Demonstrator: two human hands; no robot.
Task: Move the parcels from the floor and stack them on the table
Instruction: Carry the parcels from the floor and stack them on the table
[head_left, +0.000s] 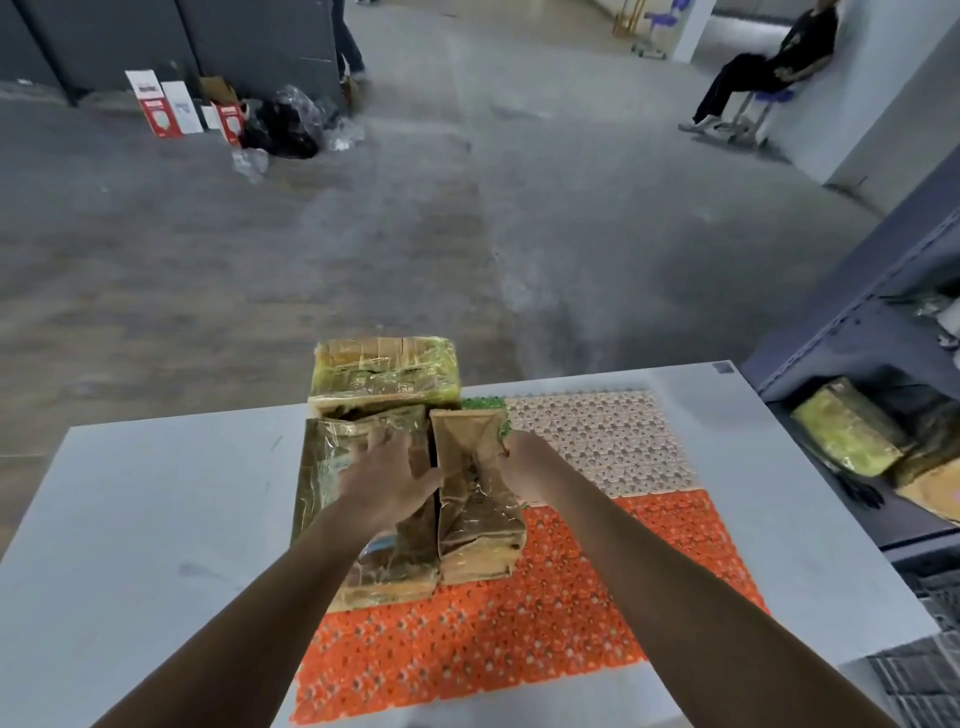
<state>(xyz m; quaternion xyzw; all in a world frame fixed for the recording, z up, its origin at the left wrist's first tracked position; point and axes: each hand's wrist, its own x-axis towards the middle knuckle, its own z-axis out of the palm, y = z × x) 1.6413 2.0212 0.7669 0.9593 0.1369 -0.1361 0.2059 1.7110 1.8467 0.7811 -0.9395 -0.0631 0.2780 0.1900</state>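
Three taped cardboard parcels stand on the white table (156, 499). A yellow-green wrapped parcel (384, 376) is at the far edge. In front of it a tall brown parcel (327, 478) stands on the left, and a narrower brown parcel (470, 519) stands right beside it. My left hand (387, 475) lies with spread fingers on the top of the left brown parcel, its thumb against the narrow parcel. My right hand (522, 452) grips the upper right edge of the narrow parcel.
An orange, white and green patterned mat (571, 597) covers the table's right half. A dark metal shelf (883, 415) with more wrapped parcels stands at the right. Boxes and bags (234, 111) lie on the far floor. A person (763, 67) sits on a chair at the back right.
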